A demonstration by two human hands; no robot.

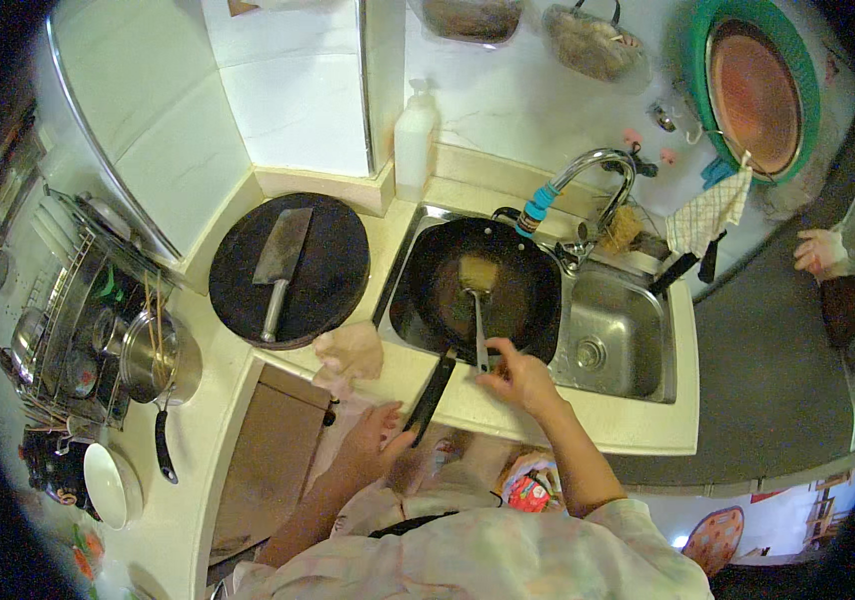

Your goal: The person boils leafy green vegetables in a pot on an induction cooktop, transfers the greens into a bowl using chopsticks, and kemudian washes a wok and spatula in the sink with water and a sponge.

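Observation:
A dark wok (pixel 427 292) sits in the left basin of a steel double sink, its black handle (pixel 433 390) pointing toward me over the counter edge. A metal spatula (pixel 477 307) lies with its broad blade inside the wok. At the spatula's handle end is my right hand (pixel 521 375), its thumb and forefinger around the handle; how firmly it grips is unclear. My left hand (pixel 382 435) is beside the end of the wok handle, fingers apart, the thumb near or against it. Above the wok, a chrome faucet (pixel 596 161) ends in a blue nozzle (pixel 535 210).
Left of the sink, a cleaver (pixel 285 255) lies on a round dark chopping board (pixel 337 292), with a cloth (pixel 352 349) beside it. Farther left stand a saucepan (pixel 150 352), a dish rack (pixel 60 300) and a white bowl (pixel 109 484). Another person's hand (pixel 821 253) shows at far right.

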